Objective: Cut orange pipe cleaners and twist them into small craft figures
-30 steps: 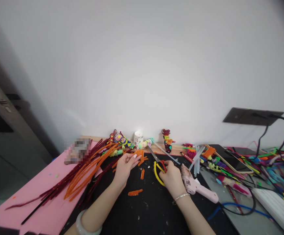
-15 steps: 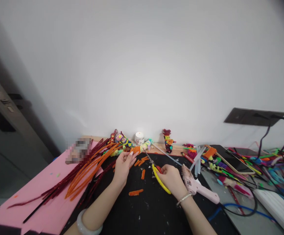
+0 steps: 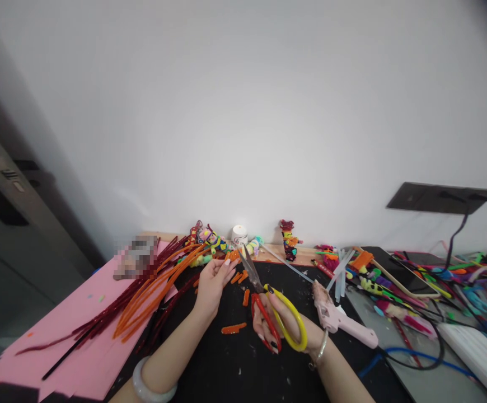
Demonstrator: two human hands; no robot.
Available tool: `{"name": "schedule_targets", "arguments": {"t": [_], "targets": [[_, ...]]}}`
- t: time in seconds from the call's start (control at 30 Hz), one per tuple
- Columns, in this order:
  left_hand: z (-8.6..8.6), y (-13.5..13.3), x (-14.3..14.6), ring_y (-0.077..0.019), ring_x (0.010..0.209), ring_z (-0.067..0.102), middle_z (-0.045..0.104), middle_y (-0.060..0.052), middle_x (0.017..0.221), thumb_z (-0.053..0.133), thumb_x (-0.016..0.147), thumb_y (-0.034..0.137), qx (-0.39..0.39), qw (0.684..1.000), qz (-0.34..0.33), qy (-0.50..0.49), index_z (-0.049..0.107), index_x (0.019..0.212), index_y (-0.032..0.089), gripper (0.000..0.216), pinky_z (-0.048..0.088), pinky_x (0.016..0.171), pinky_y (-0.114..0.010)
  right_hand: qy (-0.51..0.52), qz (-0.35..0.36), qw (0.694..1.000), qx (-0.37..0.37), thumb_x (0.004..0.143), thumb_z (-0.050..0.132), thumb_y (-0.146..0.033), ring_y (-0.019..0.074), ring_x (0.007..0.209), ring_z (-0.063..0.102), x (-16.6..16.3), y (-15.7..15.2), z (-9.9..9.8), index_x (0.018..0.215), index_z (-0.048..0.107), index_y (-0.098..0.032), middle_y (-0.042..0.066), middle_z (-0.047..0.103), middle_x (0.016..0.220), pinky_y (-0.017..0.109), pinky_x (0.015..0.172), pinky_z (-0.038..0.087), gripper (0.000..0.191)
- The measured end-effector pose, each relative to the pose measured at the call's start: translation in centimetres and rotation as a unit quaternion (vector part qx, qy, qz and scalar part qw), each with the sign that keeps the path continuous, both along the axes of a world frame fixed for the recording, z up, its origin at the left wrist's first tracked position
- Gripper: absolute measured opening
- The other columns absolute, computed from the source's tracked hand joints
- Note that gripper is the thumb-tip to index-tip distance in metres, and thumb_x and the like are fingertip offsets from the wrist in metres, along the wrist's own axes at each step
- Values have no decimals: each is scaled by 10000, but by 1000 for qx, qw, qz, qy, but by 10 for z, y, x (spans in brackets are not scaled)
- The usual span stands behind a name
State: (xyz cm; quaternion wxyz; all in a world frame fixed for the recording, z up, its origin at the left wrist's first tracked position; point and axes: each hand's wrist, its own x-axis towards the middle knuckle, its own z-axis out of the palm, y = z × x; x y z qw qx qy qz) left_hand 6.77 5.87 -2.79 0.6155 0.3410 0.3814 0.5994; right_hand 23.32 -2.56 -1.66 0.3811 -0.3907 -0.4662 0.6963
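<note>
Between the thumb and fingers of my left hand (image 3: 210,285) is a small fuzzy orange pipe cleaner piece (image 3: 233,255). My right hand (image 3: 284,311) has its fingers through the handles of a pair of scissors (image 3: 252,274), one loop yellow and one red. The scissor blades are spread a little, their tips close to the orange piece. Short orange pipe cleaner pieces (image 3: 234,328) lie on the black mat (image 3: 243,372) below my hands. A small pipe cleaner figure (image 3: 252,246) in pale yellow and teal lies behind the blades.
Long orange and dark red pipe cleaners (image 3: 143,296) spread over pink sheets (image 3: 82,330) at left. A pink glue gun (image 3: 344,324) lies right of my hand, near a phone (image 3: 398,271). A white cup (image 3: 239,235) and a pipe cleaner figure (image 3: 288,240) stand by the wall.
My right hand has turned over, palm side up, swinging the scissor handles toward me and spreading them. The blades have opened. My left hand has stayed nearly in place.
</note>
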Motion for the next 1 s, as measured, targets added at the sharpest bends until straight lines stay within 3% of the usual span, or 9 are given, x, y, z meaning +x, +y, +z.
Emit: {"name": "schedule_targets", "arguments": {"t": [0.13,0.3,0.63,0.9,1.0], "targets": [[-1,1,1,-219,948,716,703,-22,777,841,630,411,1,1000,-4,-7,590,757,153,382,537,940,-371,-6,10,1000,-23,757,448,-795,74,331,417,-3,2,-11,682,536,-196,-28,537,496,180,333,333,610],[2,1,0,-201,944,715,710,-27,807,822,677,369,-12,1000,10,-9,567,756,163,337,540,935,-364,-46,25,998,-34,739,336,-850,77,335,426,-4,6,-17,688,492,-213,-38,520,490,186,337,343,658],[-2,-3,4,-164,804,716,695,2,718,837,612,462,14,999,-30,11,577,742,157,421,544,922,-368,-26,19,999,-44,808,350,-786,93,332,441,-2,8,-18,699,502,-202,-33,514,459,178,311,335,613],[-4,-2,4,-192,869,714,697,-9,753,842,607,462,14,998,-56,21,599,740,151,417,544,924,-383,-31,-41,998,-40,803,402,-766,67,316,369,-6,8,-18,674,479,-209,-58,478,447,163,295,280,577],[-5,-1,3,-193,870,713,700,-14,761,838,620,446,16,998,-61,22,601,743,148,401,539,930,-382,-35,-28,998,-55,808,394,-763,69,283,349,-7,8,-15,697,478,-214,-73,466,417,172,284,307,566]]}}
